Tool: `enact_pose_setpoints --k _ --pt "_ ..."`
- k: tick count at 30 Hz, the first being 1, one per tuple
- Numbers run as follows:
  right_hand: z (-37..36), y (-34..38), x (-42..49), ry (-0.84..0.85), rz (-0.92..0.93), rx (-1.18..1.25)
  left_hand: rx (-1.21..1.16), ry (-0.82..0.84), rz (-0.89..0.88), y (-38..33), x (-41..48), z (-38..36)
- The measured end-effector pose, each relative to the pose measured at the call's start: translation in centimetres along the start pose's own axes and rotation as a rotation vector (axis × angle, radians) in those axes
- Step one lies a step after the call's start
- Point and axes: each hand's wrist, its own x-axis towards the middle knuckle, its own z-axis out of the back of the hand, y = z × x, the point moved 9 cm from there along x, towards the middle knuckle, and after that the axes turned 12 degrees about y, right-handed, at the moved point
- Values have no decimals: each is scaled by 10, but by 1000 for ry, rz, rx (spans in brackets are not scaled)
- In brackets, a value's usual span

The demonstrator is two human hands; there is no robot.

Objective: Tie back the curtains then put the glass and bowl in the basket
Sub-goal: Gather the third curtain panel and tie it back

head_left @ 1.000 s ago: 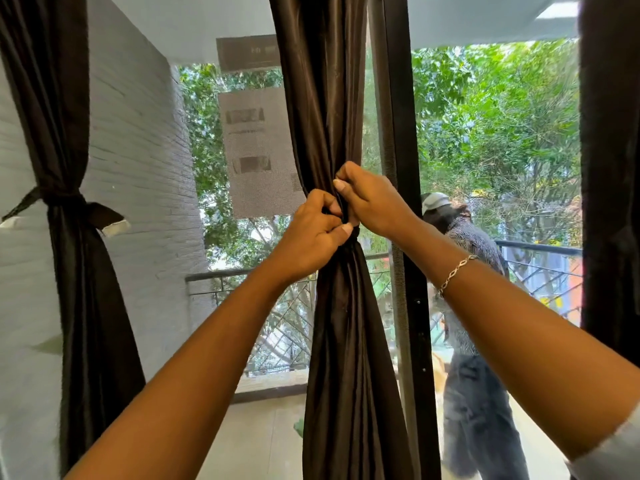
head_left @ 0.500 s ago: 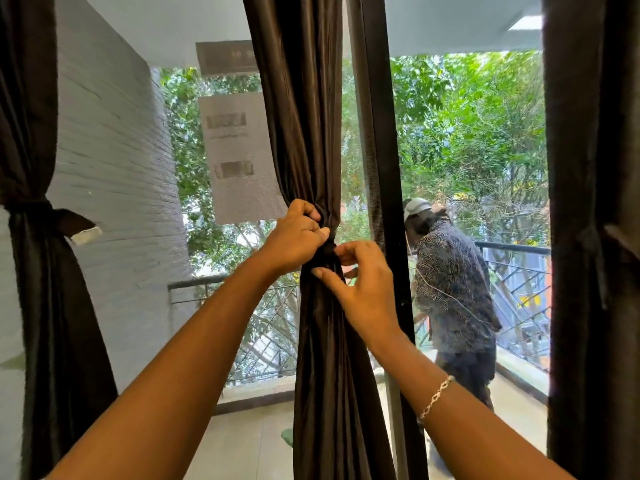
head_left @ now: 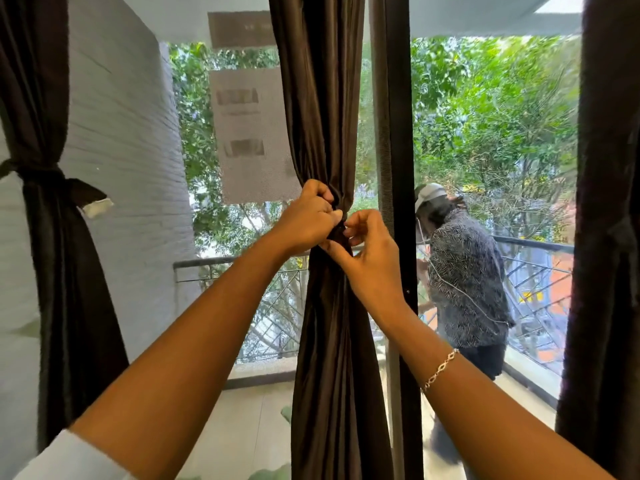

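Note:
A dark brown middle curtain (head_left: pixel 325 109) hangs in front of the window, bunched tight at hand height. My left hand (head_left: pixel 306 220) is closed on the tie band at the bunched spot. My right hand (head_left: pixel 367 258) pinches the same band just below and to the right. The band itself is mostly hidden by my fingers. The left curtain (head_left: pixel 52 237) is bound with a tieback (head_left: pixel 65 188). A third dark curtain (head_left: pixel 602 237) hangs at the right edge. No glass, bowl or basket is in view.
A dark window frame post (head_left: pixel 398 133) stands right behind the middle curtain. Beyond the glass a person (head_left: pixel 464 278) stands on a balcony with a metal railing (head_left: pixel 533 271). A white brick wall (head_left: pixel 124 168) is at the left. A paper sheet (head_left: pixel 249 133) sticks to the glass.
My right hand dropped from above the bunched spot to below it and now pinches the band. The left hand stayed closed on the gather. The view shifted slightly.

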Motion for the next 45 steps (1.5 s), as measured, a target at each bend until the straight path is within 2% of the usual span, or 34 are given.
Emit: enact_pose_setpoints --k 3,6,8,11,13,16,21,25,30,32,33,35,36,38,40,41,43,45 --pt "-1 2 3 4 -13 0 48 -12 -22 -4 -1 0" --pt "-1 -18 4 15 -175 237 81 -1 -118 -7 -7 0" --pt "1 -31 5 1 -286 367 65 -65 -223 -10 -16 4" --pt "4 -30 11 39 -286 241 -55 -345 -327 -7 -34 20" --pt "6 -21 15 76 -225 64 -111 -442 -313 -2 -41 23" --pt "14 -6 22 143 -151 -248 -105 -447 -283 4 -41 21" --pt "23 5 36 254 -8 -487 140 -381 -232 2 -37 20" --pt "36 -9 51 314 -34 -529 265 -342 -200 2 -35 23" --pt "55 -26 56 275 -70 -398 330 -363 -184 -3 -31 27" --pt "50 -41 52 284 -112 -321 255 -407 -172 4 -32 21" --pt "44 -50 46 307 -143 -231 143 -409 -162 12 -32 14" --pt "29 -63 30 333 -221 66 -131 -336 -114 34 -32 -10" --pt "20 -67 18 327 -266 244 -209 -249 -50 46 -32 -31" --pt "3 -77 -5 272 -352 464 -177 4 120 66 -34 -83" --pt "-12 -84 -23 255 -391 451 1 196 210 75 -47 -131" --pt "-18 -89 -31 273 -401 357 105 223 239 75 -55 -146" --pt "-31 -98 -47 330 -441 153 248 208 291 75 -69 -163" --pt "-43 -110 -64 354 -477 76 293 168 342 77 -80 -169"
